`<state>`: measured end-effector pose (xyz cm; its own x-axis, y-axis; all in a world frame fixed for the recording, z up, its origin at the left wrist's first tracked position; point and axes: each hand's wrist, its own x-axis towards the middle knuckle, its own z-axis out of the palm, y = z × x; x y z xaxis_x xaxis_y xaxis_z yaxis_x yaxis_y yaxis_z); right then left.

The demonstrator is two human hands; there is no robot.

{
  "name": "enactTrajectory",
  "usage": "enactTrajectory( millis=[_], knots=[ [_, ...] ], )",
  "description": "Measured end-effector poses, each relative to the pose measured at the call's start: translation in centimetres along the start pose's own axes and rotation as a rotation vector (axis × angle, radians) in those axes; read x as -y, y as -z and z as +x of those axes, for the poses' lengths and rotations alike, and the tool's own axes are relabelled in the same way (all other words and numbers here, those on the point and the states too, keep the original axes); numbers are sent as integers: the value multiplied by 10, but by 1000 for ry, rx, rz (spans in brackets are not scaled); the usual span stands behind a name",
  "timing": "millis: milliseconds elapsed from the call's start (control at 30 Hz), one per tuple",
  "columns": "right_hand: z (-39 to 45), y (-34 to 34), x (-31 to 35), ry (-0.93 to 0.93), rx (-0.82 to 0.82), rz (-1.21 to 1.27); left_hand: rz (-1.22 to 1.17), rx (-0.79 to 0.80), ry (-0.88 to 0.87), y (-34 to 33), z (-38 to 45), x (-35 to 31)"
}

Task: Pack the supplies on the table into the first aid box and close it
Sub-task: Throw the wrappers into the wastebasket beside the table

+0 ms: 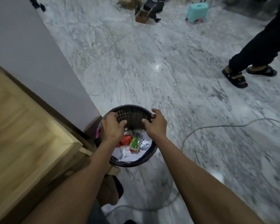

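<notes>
Green packet (135, 143): glossy and flat, tilted on end atop the heap inside the black mesh basket (131, 114).
Red wrapper (126, 139): crumpled, touching the green packet's left side.
Silver foil (144, 143): creased, just right of the green packet.
White paper (128, 154): crumpled sheets beneath all three.

Grey-veined white marble floor (152, 65) with a pale cable (217, 126) looping across it. Left: plain white wall (23, 46) above light wood furniture (23, 135). Far end: turquoise plastic stool (196, 12), open cardboard box (143, 16). Lighting dim.
</notes>
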<state>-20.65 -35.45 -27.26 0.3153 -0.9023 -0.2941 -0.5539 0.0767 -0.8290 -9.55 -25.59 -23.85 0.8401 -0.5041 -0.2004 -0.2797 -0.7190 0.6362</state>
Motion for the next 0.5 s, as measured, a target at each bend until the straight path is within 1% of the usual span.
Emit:
enactTrajectory(
  millis=[267, 367, 500],
  knots=[
    [-19, 22, 27, 32, -19, 4, -9, 9, -53, 25, -22, -21],
    [-34, 38, 51, 82, -25, 20, -29, -6, -97, 46, -38, -37],
    [-62, 62, 92, 195, -38, 59, -101, -40, -189, 82, -65, -61]
  ],
)
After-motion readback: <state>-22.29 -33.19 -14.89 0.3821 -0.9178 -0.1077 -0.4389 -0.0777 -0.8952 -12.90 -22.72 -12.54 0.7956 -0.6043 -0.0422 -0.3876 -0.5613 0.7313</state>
